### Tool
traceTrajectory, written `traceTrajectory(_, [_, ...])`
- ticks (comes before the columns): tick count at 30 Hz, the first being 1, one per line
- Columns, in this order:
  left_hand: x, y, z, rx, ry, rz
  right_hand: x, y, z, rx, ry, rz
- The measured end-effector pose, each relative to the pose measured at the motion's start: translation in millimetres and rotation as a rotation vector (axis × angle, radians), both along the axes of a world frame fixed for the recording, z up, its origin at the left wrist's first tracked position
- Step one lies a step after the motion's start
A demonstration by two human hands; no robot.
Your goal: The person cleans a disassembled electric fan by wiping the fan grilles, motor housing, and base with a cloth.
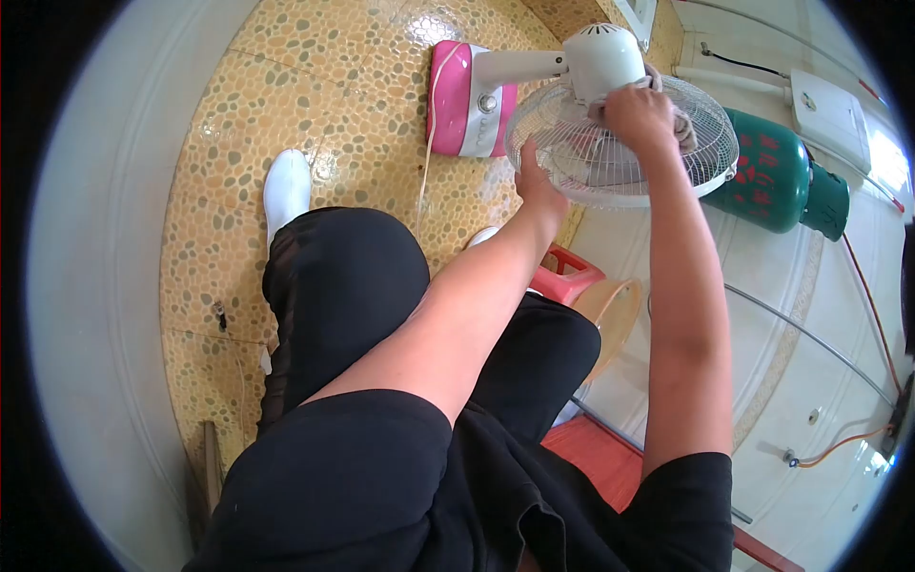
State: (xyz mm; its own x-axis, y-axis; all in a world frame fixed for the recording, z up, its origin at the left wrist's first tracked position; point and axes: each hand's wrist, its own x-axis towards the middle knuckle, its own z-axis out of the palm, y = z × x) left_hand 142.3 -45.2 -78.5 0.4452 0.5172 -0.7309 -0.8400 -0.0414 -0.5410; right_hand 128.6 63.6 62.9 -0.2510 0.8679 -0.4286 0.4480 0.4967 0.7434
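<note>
A pedestal fan with a pink and white base (450,100), a white neck (519,67) and a white motor housing (604,62) stands before me. My left hand (539,183) grips the near left rim of its round wire guard (581,157); some of those fingers are hidden. Closed around a greyish cloth (683,129), my right hand (637,116) presses against the back of the guard beside the motor housing. Blades show dimly through the wires. The white power cord (428,143) runs over the base and down onto the floor.
To the right of the fan is a green gas cylinder (767,172) with red writing. A red plastic stool (569,276) and a round wooden board (610,315) are near my knee. Pipes and a hose run along the tiled wall (762,334). The pebble-patterned floor (353,114) looks wet.
</note>
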Motion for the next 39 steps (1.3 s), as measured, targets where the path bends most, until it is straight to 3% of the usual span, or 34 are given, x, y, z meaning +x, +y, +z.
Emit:
traceTrajectory(4, [-0.1,-5.5,-4.5,0.062,-0.102,-0.044,-4.8,-18.7,-6.3,-0.033,-0.020,0.065])
traceTrajectory(9, [9.8,-14.8,-10.2,0.290,-0.064,0.086,-7.9,-51.1,-12.8,0.105,0.032,0.084])
traceTrajectory(13, [23.5,-17.8,-17.8,0.306,-0.121,-0.003,-10.9,-114.8,-41.2,-0.013,0.241,0.149])
traceTrajectory(16, [28.9,-20.3,-26.8,0.393,-0.109,0.043,-16.3,-143.2,-29.3,-0.094,0.522,-0.134])
traceTrajectory(19, [38.6,-21.9,-39.3,0.496,-0.085,0.083,-13.4,-147.3,16.3,-0.189,0.645,-0.357])
traceTrajectory(21, [43.9,-18.0,-45.2,0.564,-0.047,0.110,5.4,-140.7,47.8,-0.015,0.711,-0.345])
traceTrajectory(25, [9.7,-11.8,-8.5,0.418,0.049,-0.123,42.6,-87.6,130.4,0.445,0.780,0.148])
traceTrajectory(27, [6.8,-12.3,-1.7,0.395,0.048,-0.094,58.8,-60.3,152.7,0.551,0.606,0.006])
traceTrajectory(29, [1.1,-11.8,8.6,0.384,0.076,-0.081,106.1,-25.6,129.5,0.502,0.708,0.062])
traceTrajectory(32, [0.3,-9.9,9.1,0.377,0.044,-0.082,91.5,-27.3,88.2,0.731,0.647,-0.263])
traceTrajectory(39, [5.3,-17.0,-13.0,0.459,0.081,-0.045,85.1,-62.5,65.7,0.834,0.739,-0.010])
